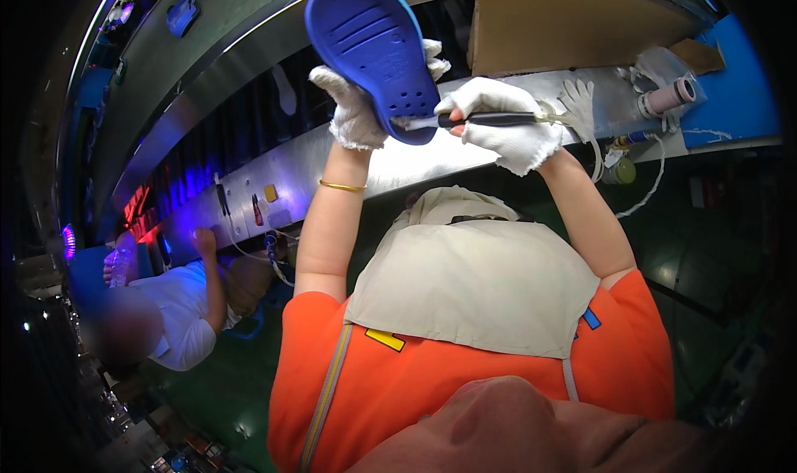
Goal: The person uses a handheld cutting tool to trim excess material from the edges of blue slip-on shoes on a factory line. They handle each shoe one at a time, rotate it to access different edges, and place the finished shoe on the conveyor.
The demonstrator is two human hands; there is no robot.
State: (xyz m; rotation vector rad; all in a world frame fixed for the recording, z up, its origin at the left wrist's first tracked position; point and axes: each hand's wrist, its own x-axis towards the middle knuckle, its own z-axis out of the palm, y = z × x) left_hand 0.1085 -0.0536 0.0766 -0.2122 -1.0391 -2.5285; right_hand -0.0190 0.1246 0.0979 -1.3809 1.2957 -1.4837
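My left hand [353, 112], in a white knit glove, holds up a blue shoe sole [369, 37] from behind, its thumb at the left edge and fingertips showing past the right edge. The sole has grooves across its wide part, small holes near the lower end and a lighter blue rim. My right hand [502, 120], also in a white glove with some bare fingertips, is closed around a slim brush [481, 119] with a black handle. The brush's pale tip meets the lower end of the sole, near its inner edge.
A metal bench [407, 161] runs beneath my hands, beside a conveyor [241, 33] carrying another blue piece [182, 16]. Cardboard [556, 24], a loose white glove [579, 103] and a pinkish roll [668, 97] lie at the right. A seated co-worker [178, 315] is at the left.
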